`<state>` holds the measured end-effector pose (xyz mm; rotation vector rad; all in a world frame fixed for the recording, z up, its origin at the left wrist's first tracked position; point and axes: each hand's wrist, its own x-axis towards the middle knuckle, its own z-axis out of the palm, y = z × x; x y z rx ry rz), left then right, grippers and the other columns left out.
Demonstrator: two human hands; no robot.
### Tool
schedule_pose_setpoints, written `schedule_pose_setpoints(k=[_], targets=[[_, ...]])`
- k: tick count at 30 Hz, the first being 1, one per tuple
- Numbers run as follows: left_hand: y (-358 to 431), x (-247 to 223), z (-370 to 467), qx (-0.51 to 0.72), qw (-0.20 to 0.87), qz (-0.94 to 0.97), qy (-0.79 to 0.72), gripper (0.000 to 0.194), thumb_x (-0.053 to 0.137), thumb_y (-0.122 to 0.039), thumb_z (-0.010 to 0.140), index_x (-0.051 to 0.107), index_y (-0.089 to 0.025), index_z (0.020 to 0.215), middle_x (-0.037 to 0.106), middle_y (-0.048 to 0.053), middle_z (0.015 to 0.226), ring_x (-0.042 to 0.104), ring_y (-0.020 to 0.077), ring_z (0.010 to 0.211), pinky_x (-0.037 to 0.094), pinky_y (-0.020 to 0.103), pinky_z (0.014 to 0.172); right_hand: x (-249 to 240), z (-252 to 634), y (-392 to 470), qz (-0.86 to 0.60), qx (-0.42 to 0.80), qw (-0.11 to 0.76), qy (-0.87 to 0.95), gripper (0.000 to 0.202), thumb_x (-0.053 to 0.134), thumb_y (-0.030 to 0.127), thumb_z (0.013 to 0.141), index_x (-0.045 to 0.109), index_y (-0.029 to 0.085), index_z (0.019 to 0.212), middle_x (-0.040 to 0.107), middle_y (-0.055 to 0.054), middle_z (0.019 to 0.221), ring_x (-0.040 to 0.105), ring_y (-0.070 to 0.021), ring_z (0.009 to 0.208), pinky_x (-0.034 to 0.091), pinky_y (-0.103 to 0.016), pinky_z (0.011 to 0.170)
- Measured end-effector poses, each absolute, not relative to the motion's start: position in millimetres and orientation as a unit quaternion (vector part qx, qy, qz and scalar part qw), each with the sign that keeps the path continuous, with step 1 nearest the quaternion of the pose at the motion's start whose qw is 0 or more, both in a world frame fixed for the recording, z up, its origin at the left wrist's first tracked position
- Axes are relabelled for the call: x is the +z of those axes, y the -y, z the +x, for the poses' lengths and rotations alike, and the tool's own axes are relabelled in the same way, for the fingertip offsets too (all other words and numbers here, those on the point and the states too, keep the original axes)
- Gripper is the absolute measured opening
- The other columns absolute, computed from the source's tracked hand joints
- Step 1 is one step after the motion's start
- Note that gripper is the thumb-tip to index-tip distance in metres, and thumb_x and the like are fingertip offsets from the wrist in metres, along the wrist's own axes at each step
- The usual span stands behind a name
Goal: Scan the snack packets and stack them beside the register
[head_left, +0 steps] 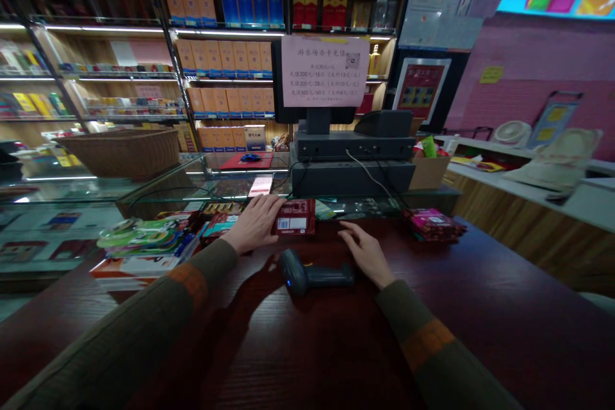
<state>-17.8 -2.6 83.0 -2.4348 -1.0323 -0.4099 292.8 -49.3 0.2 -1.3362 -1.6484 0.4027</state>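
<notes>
My left hand (258,223) is closed around the left end of a dark red packet (294,218), whose white label and barcode face me. My thumb lies along the near edge, while the far fingers are partly hidden. To the right, my right hand (366,252) hovers over the counter with fingers loosely extended and nothing in them. Between and below the hands lies a barcode scanner (317,274) on its side, a blue light glowing on its head. A stack of dark red and pink packets (434,224) sits further right.
On the left are piled colourful packaged goods (148,240) and a wicker basket (125,152). A cash register (353,163) with a screen and paper sign (324,70) stands behind the dark wooden counter (504,307). A cardboard box (429,172) is beside it.
</notes>
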Motion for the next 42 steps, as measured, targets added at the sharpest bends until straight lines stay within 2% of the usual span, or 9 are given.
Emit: schedule_pose_setpoints(k=[11,24,32,42], targets=[[0.2,85.5,-24.4,-0.138,0.242,-0.88,0.384,0.085,0.071,-0.041,0.074,0.038,-0.01,0.146,0.05,0.019,0.141,0.044,0.0338,0.132,0.031,0.044,0.116,-11.6,311.6,43.5,-0.583,0.134,0.448,0.665,0.037,0.049,0.044,0.093,0.067,0.025,0.12,0.076,-0.006,0.111,0.071,-0.026,0.104,0.053,-0.041,0.092],[-4.6,85.7,-17.6,-0.128,0.247,-0.883,0.377,0.086,0.07,-0.042,0.075,0.037,-0.01,0.147,0.048,0.018,0.145,0.043,0.0338,0.134,0.028,0.046,0.118,-12.4,312.7,40.7,-0.574,0.1,0.399,0.708,0.032,0.046,0.038,0.096,0.072,0.026,0.108,0.076,-0.005,0.11,0.071,-0.0256,0.102,0.051,-0.043,0.096],[-5.4,88.6,-16.7,-0.121,0.244,-0.884,0.38,0.086,0.071,-0.041,0.074,0.037,-0.01,0.147,0.047,0.019,0.146,0.041,0.0347,0.137,0.028,0.046,0.118,-7.8,305.9,45.7,-0.546,0.102,0.346,0.756,0.03,0.046,0.035,0.099,0.072,0.026,0.11,0.076,-0.004,0.112,0.07,-0.0244,0.104,0.049,-0.042,0.097],[-1.6,90.8,-15.9,-0.123,0.248,-0.883,0.38,0.086,0.071,-0.042,0.074,0.038,-0.009,0.146,0.048,0.019,0.144,0.041,0.035,0.135,0.03,0.046,0.117,-5.4,300.8,49.3,-0.526,0.087,0.324,0.781,0.029,0.047,0.035,0.099,0.073,0.026,0.107,0.077,-0.003,0.111,0.07,-0.0228,0.101,0.049,-0.04,0.095]])
